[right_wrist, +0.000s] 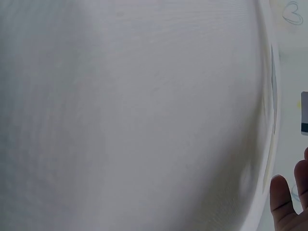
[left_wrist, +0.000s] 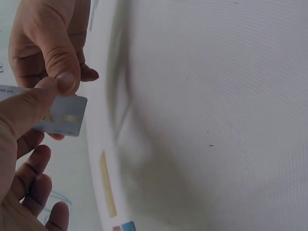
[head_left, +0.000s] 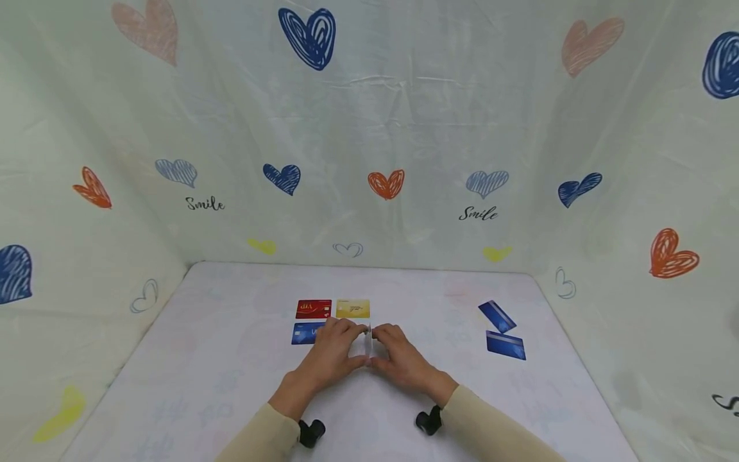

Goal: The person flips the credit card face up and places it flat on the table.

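Observation:
A silver-grey card [head_left: 369,343] stands on edge between my two hands, seen nearly side-on in the head view. My left hand [head_left: 328,354] pinches it from one side and my right hand [head_left: 406,363] from the other. In the left wrist view the card's printed face [left_wrist: 67,115] shows, with both thumbs pressed on it close together. Only a strip of the card [right_wrist: 304,113] with a dark band appears in the right wrist view, above some fingertips. Just beyond my left hand lie a red VIP card [head_left: 314,309], a gold card [head_left: 353,308] and a blue card [head_left: 305,333], partly hidden by that hand.
Two more blue cards [head_left: 496,316] [head_left: 506,345] lie at the right of the white table [head_left: 242,333], one behind the other with their edges close together. A pale curtain [head_left: 369,128] printed with hearts surrounds the table at the back and sides.

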`<state>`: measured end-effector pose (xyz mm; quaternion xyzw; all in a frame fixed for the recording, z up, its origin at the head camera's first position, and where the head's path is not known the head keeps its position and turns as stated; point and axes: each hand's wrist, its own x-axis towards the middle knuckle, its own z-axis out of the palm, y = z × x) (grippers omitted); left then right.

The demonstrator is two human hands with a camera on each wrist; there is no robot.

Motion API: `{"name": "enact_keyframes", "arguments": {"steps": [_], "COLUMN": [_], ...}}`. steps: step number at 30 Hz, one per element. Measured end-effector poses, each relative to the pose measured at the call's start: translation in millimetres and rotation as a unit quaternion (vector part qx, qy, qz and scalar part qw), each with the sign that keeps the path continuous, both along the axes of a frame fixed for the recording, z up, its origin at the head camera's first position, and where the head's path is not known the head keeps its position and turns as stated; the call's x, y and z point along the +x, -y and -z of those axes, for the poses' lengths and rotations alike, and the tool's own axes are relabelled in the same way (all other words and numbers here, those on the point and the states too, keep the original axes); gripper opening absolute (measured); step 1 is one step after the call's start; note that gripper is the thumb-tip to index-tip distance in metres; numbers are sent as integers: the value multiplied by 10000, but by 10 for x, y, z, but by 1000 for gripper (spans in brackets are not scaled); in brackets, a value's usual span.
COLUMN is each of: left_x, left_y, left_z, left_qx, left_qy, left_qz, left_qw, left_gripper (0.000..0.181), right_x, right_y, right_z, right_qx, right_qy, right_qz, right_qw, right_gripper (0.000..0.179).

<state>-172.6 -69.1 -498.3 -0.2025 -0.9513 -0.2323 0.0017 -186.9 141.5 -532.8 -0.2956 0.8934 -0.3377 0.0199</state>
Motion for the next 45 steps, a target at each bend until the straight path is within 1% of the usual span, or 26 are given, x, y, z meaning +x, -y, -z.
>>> {"name": "enact_keyframes", "arguments": {"steps": [3,6,14,17,21,24,26,29,32,35,39,45], "left_x": [-3,-9,-10,-9,-8,-10,-10,-8,-3,-3,-8,-13], "left_y": [-12,-21,-26,-24,-17,-13,-12,-7,4,12,11,0], "left_z": [-9,1,37,51,72,93,109,122,122,134,157,165], "left_qx": [54,19,-276,-348,-496,-637,-700,-771,-814,-855,-907,-1010], "left_qy": [46,86,111,56,-109,-224,-254,-266,-274,-269,-259,-248], "left_qz": [15,-11,-226,-317,-413,-460,-480,-487,-476,-451,-402,-362], "left_qw": [10000,10000,9993,9989,9979,9967,9961,9955,9952,9950,9947,9939], "left_gripper": [62,62,67,68,69,69,68,67,65,63,62,63], "right_x": [9,19,19,25,44,52,52,42,27,18,9,-5], "right_y": [7,10,-13,-25,-40,-58,-72,-88,-93,-92,-93,-84], "right_z": [0,8,15,-9,-56,-78,-85,-84,-72,-63,-53,-48], "right_qx": [44,156,267,309,348,348,350,420,590,800,1099,1500], "right_qy": [-61,-135,-428,-362,-290,-440,-651,-1056,-1505,-1820,-1995,-2108], "right_qz": [-6,27,47,123,235,225,173,63,-16,-36,16,107], "right_qw": [10000,9998,9987,9988,9987,9982,9971,9935,9868,9800,9737,9659], "right_gripper": [48,49,54,62,77,81,80,77,72,65,59,57]}}
